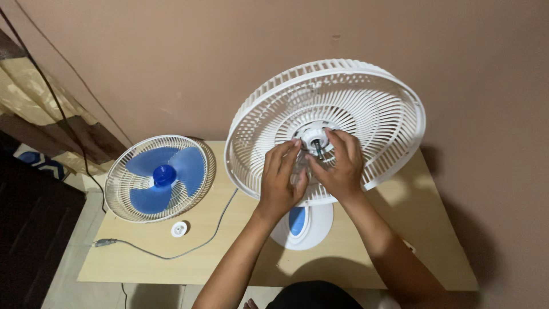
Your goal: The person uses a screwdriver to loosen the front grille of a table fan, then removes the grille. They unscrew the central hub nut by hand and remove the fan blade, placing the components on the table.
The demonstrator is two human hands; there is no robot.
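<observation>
A white fan stands on a pale wooden table [400, 217], with its rear grille [377, 109] facing me and its bare motor shaft [318, 149] at the centre. My left hand [280, 180] and my right hand [340, 163] meet at that hub, fingers curled around a small part near the shaft. What the fingers pinch is hidden. The fan's white base with a blue oval [302, 224] sits below my wrists.
The detached front grille [123, 197] lies flat at the table's left with the blue fan blade [164, 176] resting in it. A small white round cap [179, 229] and the grey power cord with plug [106, 242] lie nearby. A wall stands behind; curtain at far left.
</observation>
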